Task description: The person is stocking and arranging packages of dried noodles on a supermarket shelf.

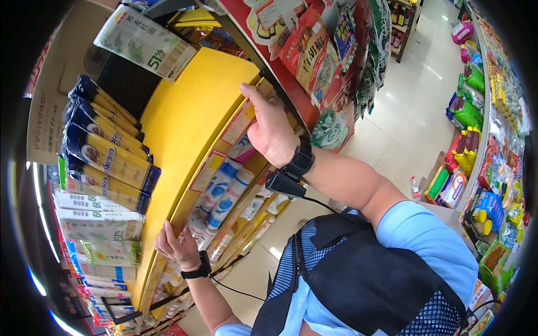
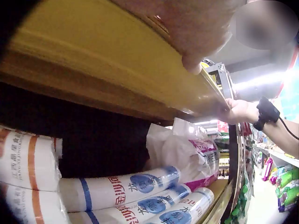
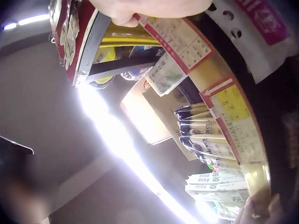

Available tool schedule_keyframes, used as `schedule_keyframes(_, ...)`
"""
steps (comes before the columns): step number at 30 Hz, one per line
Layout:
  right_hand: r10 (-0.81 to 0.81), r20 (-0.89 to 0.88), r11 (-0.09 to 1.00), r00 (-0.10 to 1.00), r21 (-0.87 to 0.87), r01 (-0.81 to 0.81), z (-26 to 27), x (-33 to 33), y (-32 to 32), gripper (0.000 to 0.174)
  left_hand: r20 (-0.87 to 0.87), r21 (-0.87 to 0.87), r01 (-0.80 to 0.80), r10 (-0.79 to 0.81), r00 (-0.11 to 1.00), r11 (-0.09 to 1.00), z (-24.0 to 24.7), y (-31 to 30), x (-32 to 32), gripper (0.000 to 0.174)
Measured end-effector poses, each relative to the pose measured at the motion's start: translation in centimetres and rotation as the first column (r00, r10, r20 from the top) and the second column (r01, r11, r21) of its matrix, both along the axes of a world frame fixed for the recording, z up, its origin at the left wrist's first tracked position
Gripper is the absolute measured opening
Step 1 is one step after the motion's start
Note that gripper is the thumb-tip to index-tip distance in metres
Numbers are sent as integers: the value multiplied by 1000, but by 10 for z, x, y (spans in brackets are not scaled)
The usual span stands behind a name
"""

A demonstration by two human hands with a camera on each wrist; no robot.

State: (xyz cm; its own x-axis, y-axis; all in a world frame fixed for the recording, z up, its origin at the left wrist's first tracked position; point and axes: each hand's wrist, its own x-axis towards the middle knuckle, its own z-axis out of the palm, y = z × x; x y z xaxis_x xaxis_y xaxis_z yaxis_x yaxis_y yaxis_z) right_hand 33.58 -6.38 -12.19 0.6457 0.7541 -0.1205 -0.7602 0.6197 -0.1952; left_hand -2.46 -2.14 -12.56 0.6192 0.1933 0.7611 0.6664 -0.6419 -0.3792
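Observation:
Both hands are at the front edge of a yellow shelf [image 1: 190,98]. My right hand [image 1: 272,131] grips that edge near its far end, thumb over the top and the other fingers hidden by the board. Nearer the other end, my left hand [image 1: 180,246] holds the edge with bent fingers. In the left wrist view its thumb lies along the edge, the right hand [image 2: 238,112] beyond. Price labels [image 3: 233,121] line the edge between the hands. Blue-and-yellow pasta packs [image 1: 109,145] and pale noodle packs [image 1: 101,227] lie on the shelf.
Beneath the shelf, white and blue noodle rolls [image 2: 145,184] lie beside a white-and-pink bag [image 2: 187,154]. A large noodle pack [image 1: 143,42] and a cardboard box [image 1: 53,112] are at the back. Hanging red packets [image 1: 311,59] border the right end. Across the aisle are stocked shelves [image 1: 499,101].

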Motion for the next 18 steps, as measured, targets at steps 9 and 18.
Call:
schedule_keyframes(9,17,-70,1000,997,0,-17,8,2,3,36,-63,-46,11,-14,998,999,5,-2,2,49)
schedule_keyframes(18,59,-132,998,990,28,-56,10,0,0,48,-88,-85,28,-35,996,996,13,-4,1,48)
